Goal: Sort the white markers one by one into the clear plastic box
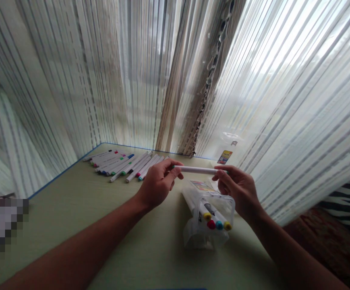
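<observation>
A white marker pen (pixel 197 170) with green at its ends lies level between my two hands, raised over the table. My left hand (pixel 162 179) pinches its left end, and my right hand (pixel 235 185) pinches the right end. Just below sits a clear plastic case (pixel 189 237), its open end facing me. Inside it several markers (pixel 212 215) show yellow, red and blue ends. To the left of my left hand, several white markers (pixel 129 165) with coloured ends are spread side by side on the table.
The pale green table (pixel 117 249) has a blue edge and stands against striped sheer curtains (pixel 126 72). A clear package piece with a colourful label (pixel 224 157) stands behind my right hand. At the right are a zebra-striped cloth (pixel 346 205) and a reddish patterned fabric (pixel 319 237).
</observation>
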Available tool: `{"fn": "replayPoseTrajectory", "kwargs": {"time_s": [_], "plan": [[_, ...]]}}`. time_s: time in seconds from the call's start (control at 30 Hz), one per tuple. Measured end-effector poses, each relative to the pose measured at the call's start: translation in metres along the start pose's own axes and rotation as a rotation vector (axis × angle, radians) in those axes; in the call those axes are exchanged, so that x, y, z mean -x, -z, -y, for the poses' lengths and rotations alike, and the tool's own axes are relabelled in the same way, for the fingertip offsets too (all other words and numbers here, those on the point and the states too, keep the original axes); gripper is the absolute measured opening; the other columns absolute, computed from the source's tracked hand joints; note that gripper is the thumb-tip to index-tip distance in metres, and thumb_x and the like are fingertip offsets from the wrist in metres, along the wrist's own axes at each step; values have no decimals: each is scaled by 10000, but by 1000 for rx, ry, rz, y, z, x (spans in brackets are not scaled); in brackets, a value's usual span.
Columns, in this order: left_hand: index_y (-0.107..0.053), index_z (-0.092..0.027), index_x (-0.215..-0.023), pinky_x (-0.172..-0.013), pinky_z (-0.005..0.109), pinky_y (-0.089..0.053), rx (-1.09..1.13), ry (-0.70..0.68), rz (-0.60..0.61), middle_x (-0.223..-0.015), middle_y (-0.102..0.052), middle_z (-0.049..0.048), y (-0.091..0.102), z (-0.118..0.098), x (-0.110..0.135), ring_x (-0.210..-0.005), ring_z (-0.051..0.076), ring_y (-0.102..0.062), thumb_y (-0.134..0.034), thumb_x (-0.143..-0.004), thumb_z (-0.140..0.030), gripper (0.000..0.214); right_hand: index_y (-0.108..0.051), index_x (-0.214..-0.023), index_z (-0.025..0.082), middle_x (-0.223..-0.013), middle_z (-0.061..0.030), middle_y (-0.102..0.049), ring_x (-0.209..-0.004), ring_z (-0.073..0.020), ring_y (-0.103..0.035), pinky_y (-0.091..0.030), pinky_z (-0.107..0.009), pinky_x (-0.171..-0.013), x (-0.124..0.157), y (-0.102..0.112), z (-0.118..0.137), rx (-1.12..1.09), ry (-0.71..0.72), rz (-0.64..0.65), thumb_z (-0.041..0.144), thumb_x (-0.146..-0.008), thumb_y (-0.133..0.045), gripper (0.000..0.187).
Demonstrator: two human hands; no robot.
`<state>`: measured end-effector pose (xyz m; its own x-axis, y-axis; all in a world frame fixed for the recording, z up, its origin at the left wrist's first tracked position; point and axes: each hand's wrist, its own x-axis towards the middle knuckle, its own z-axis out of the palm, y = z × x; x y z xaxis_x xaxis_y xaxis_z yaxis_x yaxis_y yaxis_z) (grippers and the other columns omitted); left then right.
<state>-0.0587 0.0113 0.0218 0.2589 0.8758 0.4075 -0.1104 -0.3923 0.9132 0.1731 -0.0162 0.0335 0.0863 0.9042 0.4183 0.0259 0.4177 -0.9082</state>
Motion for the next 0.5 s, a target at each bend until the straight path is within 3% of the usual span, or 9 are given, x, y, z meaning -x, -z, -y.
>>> {"fn": "replayPoseTrajectory", "kwargs": {"time_s": [0.5], "plan": [[-658,-79,-1078,-381,201,-307,48,23,-7,-794,-689,62,1,-1,-2,-416,51,-450,-531,-922,-306,303,-768,-988,181,-755,-51,-735,-410,-66,-486,-352,-203,-354,0,3,-2,-75,-32,-23,355,-827,-760,237]]}}
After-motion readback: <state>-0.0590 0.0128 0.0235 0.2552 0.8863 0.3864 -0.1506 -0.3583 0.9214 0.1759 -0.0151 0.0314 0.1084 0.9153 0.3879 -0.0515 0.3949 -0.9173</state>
